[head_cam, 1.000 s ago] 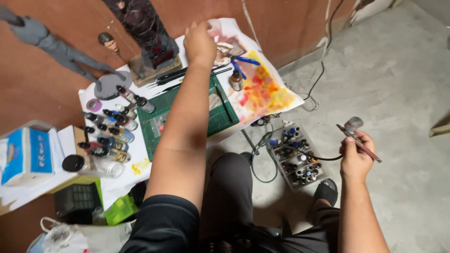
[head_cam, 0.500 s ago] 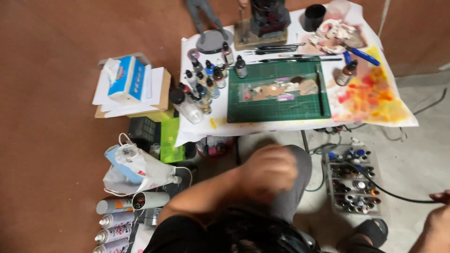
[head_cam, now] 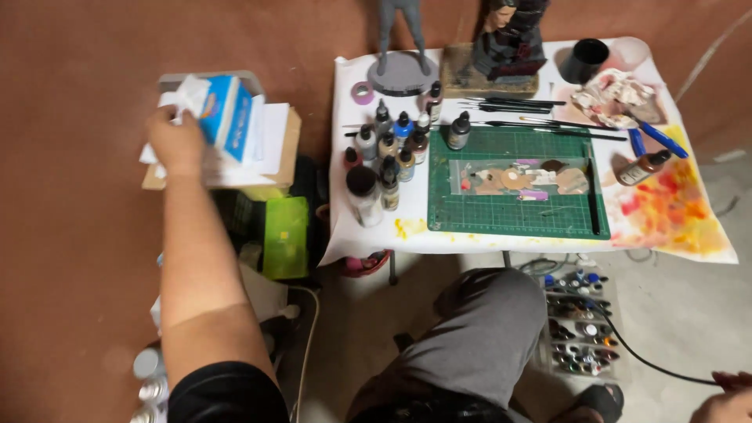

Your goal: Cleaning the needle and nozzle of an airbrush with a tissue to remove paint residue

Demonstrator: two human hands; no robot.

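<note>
Left hand (head_cam: 176, 141) pinches a tissue at the blue tissue box (head_cam: 223, 117); tugging hard could topple its stack. Right hand (head_cam: 724, 395) mostly out of frame, grip unclear.

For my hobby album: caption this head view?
Left hand reaches the blue tissue box beside a paint-cluttered table.

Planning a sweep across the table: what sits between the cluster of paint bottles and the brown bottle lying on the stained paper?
In the head view, the green cutting mat, with a clear palette sheet on it, lies between the paint bottles and the brown bottle.
</note>
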